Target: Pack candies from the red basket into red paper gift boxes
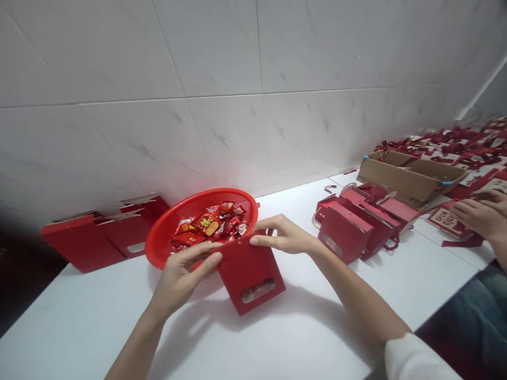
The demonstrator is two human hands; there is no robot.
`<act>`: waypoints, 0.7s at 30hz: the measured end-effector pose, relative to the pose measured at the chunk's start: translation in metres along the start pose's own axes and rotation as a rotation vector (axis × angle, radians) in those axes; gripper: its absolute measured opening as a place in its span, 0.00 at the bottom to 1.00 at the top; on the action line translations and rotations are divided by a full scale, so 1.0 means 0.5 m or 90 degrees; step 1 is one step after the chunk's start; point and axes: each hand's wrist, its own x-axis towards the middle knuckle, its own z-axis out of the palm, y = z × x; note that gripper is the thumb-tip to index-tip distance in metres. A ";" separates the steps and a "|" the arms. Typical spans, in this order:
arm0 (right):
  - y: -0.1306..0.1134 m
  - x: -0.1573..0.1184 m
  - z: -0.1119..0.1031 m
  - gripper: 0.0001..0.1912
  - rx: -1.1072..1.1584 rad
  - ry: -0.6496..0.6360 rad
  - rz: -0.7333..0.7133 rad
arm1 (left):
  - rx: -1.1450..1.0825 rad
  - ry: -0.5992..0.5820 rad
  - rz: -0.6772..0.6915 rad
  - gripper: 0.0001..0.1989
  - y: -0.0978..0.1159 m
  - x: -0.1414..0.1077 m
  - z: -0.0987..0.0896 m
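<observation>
A red paper box (pixel 251 272) with a small clear window near its bottom is held over the white table. My left hand (pixel 186 274) pinches its top left edge between thumb and fingers. At the top right edge, my right hand (pixel 283 235) grips the box with thumb and forefinger. Behind it, a red plastic basket (pixel 158 240) contains several wrapped snacks (pixel 208 224) in red and yellow packaging. The box overlaps the basket's front rim in view. What lies inside the box is mostly hidden; something pale shows through the window.
Red boxes (pixel 87 240) stand at the left by the tiled wall. More red boxes (pixel 346 232) with cords stand at the right, near a cardboard box (pixel 400 179). Another person's hands (pixel 481 214) touch a red decorated box (pixel 447 220) at the far right.
</observation>
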 end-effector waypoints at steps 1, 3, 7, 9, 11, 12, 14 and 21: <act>-0.006 -0.026 -0.003 0.15 -0.028 0.019 0.011 | 0.001 -0.042 0.013 0.20 0.000 0.000 0.005; -0.024 -0.085 -0.013 0.16 -0.097 0.076 0.035 | 0.001 -0.097 0.047 0.19 0.000 -0.002 0.015; -0.063 -0.210 -0.032 0.16 -0.193 0.245 0.098 | 0.016 -0.164 0.095 0.13 -0.002 -0.008 0.041; -0.078 -0.274 -0.039 0.17 -0.229 0.321 0.153 | 0.027 -0.223 0.097 0.11 -0.002 -0.014 0.060; -0.090 -0.338 -0.046 0.18 -0.255 0.392 0.203 | 0.033 -0.299 0.086 0.11 -0.004 -0.023 0.084; -0.097 -0.370 -0.050 0.18 -0.276 0.437 0.230 | 0.036 -0.338 0.077 0.12 -0.005 -0.028 0.097; -0.113 -0.433 -0.059 0.20 -0.320 0.536 0.288 | 0.036 -0.415 0.063 0.12 -0.010 -0.037 0.120; -0.156 -0.571 -0.136 0.28 -0.523 0.886 0.481 | 0.033 -0.542 0.037 0.13 -0.024 -0.048 0.150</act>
